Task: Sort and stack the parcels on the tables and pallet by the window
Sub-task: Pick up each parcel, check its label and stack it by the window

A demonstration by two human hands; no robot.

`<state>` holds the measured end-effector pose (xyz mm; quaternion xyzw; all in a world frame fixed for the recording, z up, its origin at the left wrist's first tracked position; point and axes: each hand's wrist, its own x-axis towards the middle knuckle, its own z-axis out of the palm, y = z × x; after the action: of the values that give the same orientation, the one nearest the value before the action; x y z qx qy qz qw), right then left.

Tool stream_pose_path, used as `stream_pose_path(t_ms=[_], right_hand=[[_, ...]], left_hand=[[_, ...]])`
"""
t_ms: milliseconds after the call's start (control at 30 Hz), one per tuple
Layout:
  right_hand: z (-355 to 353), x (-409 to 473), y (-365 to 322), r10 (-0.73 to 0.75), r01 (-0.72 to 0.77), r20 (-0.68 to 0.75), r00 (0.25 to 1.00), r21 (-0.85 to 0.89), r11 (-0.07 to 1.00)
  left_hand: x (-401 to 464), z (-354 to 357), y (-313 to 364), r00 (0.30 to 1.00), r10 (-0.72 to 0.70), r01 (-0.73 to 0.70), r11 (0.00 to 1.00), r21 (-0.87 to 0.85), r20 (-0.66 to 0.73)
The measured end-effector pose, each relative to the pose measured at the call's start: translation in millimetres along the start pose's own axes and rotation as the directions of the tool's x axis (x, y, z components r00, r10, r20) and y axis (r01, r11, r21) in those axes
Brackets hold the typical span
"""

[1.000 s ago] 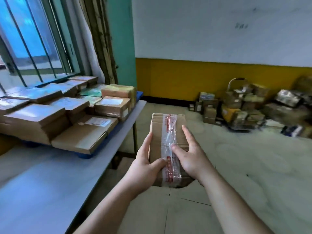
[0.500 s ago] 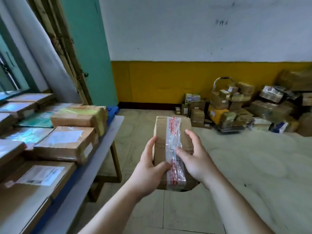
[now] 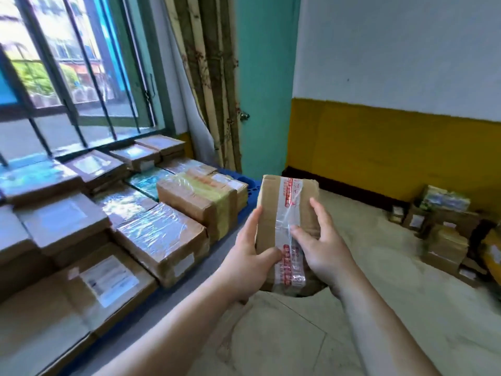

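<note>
A person is holding a small brown parcel [image 3: 284, 210] in both hands, up in the air just off the right edge of the table [image 3: 173, 302] under the window [image 3: 67, 71]. The parcel is standing on end, tilted a little away, with a strip of clear tape printed in red running down its face.

The left hand [image 3: 249, 263] is gripping the parcel's left side low down: the thumb is curling across the front face toward the tape, and the fingers are lying along the left edge, the forefinger pointing up it. The right hand [image 3: 322, 246] is gripping the right side: the thumb is pressing on the tape at mid-height, and the fingers, slightly spread, are wrapping round the right edge. Neither hand is wide open; both are closing round the box.

On the table, stacked parcels [image 3: 162, 237] are covering a blue pallet [image 3: 250, 185], whose corner is showing at the table's far right edge. The nearest is lying just left of the left hand. More loose boxes [image 3: 444, 234] are sitting on the floor along the yellow-banded wall, well apart from the hands.
</note>
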<state>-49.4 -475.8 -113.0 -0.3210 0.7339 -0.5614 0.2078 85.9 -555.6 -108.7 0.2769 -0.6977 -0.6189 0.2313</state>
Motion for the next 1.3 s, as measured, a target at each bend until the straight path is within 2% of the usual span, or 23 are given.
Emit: stream_pose_path(t_ms=[133, 233, 367, 567, 700, 833, 933, 1033, 1133, 1233, 1300], right_hand=[[59, 57, -17, -0.087, 0.084, 0.132, 0.987, 0.022, 0.996], [105, 90, -34, -0.119, 0.117, 0.228, 0.966, 0.022, 0.993], [159, 128, -61, -0.149, 0.163, 0.326, 0.933, -0.015, 0.987], [231, 169, -86, -0.169, 0.211, 0.527, 0.833, -0.020, 0.977], [282, 200, -96, -0.171, 0.236, 0.658, 0.734, -0.011, 0.972], [328, 230, -106, -0.156, 0.262, 0.766, 0.624, -0.017, 0.965], [363, 249, -111, -0.169, 0.315, 0.819, 0.549, -0.015, 0.949], [402, 268, -112, -0.119, 0.384, 0.870, 0.478, -0.086, 0.919], [434, 278, -106, -0.029, 0.459, 0.893, 0.449, -0.203, 0.865], [454, 280, -100, 0.051, 0.481, 0.904, 0.425, -0.273, 0.833], [464, 281, -101, 0.072, 0.546, 0.916, 0.395, -0.297, 0.784]], left_hand=[[33, -57, -8, 0.987, 0.013, -0.016, 1.000, -0.014, -0.162], [52, -100, -12, 0.971, 0.000, -0.031, 0.992, -0.124, -0.240], [75, -153, -10, 0.939, 0.008, -0.070, 0.983, -0.170, -0.344], [90, -215, -15, 0.884, -0.033, -0.081, 0.972, -0.222, -0.467], [102, -252, -27, 0.800, -0.040, -0.067, 0.986, -0.155, -0.599], [117, -282, -30, 0.707, -0.049, 0.055, 0.998, -0.013, -0.706], [127, -304, -36, 0.624, -0.072, 0.235, 0.967, 0.099, -0.778], [134, -326, -41, 0.575, -0.121, 0.450, 0.873, 0.190, -0.809], [138, -341, -50, 0.547, -0.181, 0.647, 0.711, 0.276, -0.817], [139, -350, -62, 0.512, -0.246, 0.766, 0.564, 0.308, -0.823], [138, -354, -67, 0.472, -0.253, 0.785, 0.556, 0.272, -0.844]])
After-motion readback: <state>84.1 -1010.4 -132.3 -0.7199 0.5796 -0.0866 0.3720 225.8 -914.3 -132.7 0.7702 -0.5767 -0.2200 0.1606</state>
